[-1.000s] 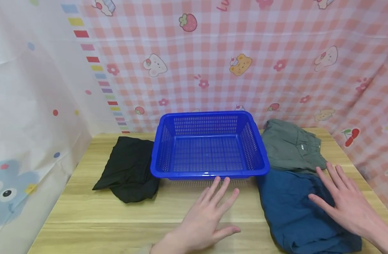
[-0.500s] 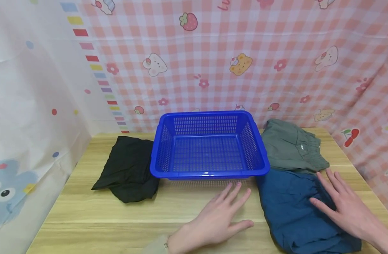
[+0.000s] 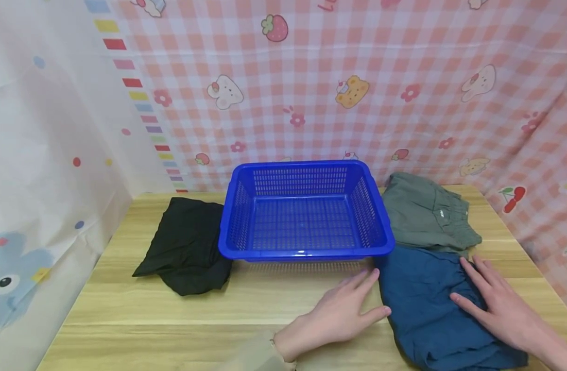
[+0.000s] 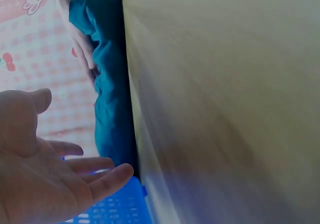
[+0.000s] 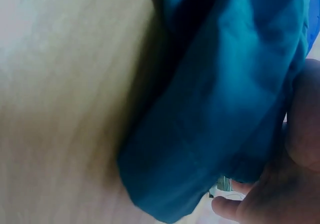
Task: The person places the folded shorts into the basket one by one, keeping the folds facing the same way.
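Note:
Dark blue folded trousers (image 3: 427, 304) lie at the front right of the table; in the right wrist view the blue cloth (image 5: 210, 99) fills the middle. My right hand (image 3: 505, 309) rests over their right side, fingers spread and loosely straight. Just left of the trousers is my left hand (image 3: 343, 312), its fingertips close to their left edge. Its palm and extended fingers, holding nothing, show in the left wrist view, where the hand (image 4: 55, 169) is beside the blue cloth (image 4: 112, 94).
A blue plastic basket (image 3: 306, 253) with slotted walls stands at the table's back middle, nothing in it. Black folded cloth (image 3: 186, 247) lies to its left. Grey-green garment (image 3: 422, 216) with an elastic waistband is to its right, behind the blue trousers. A pink checked curtain (image 3: 274, 103) hangs behind.
My left hand has moved right from in front of the basket to the left edge of the blue trousers. My right hand has shifted slightly down, staying over the trousers.

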A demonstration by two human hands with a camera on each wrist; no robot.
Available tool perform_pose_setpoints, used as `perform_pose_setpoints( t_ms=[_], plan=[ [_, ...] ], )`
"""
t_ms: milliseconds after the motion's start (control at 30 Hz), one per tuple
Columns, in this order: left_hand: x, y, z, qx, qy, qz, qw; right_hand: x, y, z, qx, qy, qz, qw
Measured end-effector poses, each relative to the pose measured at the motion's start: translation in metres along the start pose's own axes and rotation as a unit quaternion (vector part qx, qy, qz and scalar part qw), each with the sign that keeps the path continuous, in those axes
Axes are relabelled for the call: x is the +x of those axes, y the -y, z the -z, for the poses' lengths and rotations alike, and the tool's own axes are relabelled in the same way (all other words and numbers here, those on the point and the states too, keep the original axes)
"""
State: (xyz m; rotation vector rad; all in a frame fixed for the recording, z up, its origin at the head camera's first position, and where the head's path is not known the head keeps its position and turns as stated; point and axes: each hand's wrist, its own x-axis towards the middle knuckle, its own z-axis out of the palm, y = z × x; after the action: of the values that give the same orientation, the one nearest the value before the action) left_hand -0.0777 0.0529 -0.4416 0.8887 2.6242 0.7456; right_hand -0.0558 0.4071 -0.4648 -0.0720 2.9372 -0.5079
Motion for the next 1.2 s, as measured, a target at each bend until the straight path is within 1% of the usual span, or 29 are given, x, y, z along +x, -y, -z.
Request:
perform_pose_setpoints(
  t_ms=[167, 333, 433, 500, 667, 767, 900, 1067, 1200],
  plan=[
    [0.011, -0.003, -0.007, -0.032, -0.004, 0.015, 0.9994, -0.002, 0.001, -0.003, 0.009, 0.001, 0.008, 0.9999],
    [0.020, -0.006, -0.008, -0.087, -0.013, 0.048, 0.9950, -0.002, 0.001, -0.005, 0.021, 0.011, 0.005, 0.9997],
    [0.023, -0.007, -0.006, -0.114, -0.021, 0.066, 0.9911, -0.002, 0.002, -0.006, 0.023, 0.019, 0.000, 0.9995],
    [0.024, -0.008, -0.005, -0.123, -0.025, 0.076, 0.9892, -0.002, 0.002, -0.008, 0.027, 0.020, 0.000, 0.9994],
    [0.024, -0.009, -0.006, -0.152, -0.028, 0.094, 0.9835, -0.004, 0.005, -0.012, 0.034, 0.017, 0.003, 0.9993],
    [0.024, -0.009, -0.007, -0.165, -0.036, 0.098, 0.9808, -0.005, 0.007, -0.013, 0.035, 0.018, 0.001, 0.9992],
    [0.025, -0.009, -0.010, -0.175, -0.048, 0.095, 0.9788, -0.007, 0.011, -0.016, 0.035, 0.017, 0.001, 0.9992],
    [0.026, -0.011, -0.013, -0.199, -0.056, 0.095, 0.9738, -0.008, 0.016, -0.019, 0.035, 0.016, 0.002, 0.9992],
    [0.029, -0.014, -0.014, -0.202, -0.060, 0.099, 0.9726, -0.008, 0.019, -0.021, 0.036, 0.019, -0.004, 0.9992]
  ],
)
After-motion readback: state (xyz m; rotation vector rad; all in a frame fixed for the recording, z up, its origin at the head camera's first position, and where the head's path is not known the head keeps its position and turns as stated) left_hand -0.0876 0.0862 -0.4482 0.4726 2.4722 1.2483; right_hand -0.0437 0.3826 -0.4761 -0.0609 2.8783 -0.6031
